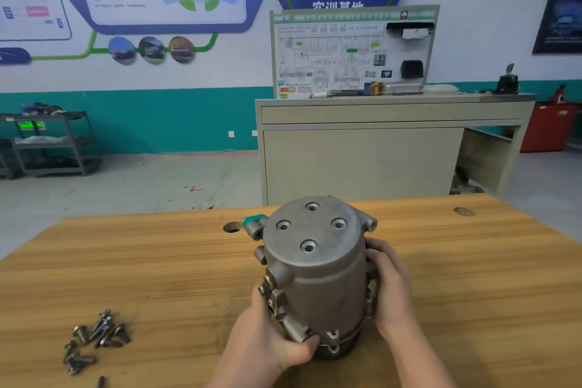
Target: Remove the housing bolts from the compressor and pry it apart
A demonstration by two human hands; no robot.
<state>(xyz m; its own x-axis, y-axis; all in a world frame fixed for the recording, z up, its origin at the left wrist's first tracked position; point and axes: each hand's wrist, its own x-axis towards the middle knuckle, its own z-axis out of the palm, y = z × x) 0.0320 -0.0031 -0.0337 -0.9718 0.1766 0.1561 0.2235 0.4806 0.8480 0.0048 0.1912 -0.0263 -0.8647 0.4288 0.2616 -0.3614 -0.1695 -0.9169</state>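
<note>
The compressor (318, 274) stands upright on the wooden table (157, 268), between the two hands. The left hand (271, 340) holds its lower left side: the thumb curls round a metal fitting near the bottom flange, and the other fingers (259, 299) reach behind the bracket on that side. The right hand (390, 290) holds the right side of the body, its fingers (374, 246) curled against the housing and the bracket there. Above both sets of fingers is the flat top cover with four bolt holes (308, 246), which look empty. A green-capped port (253, 220) sticks out at the upper left, well above the left fingers. Far to the left of the left hand, a pile of loose bolts (94, 340) lies on the table
</note>
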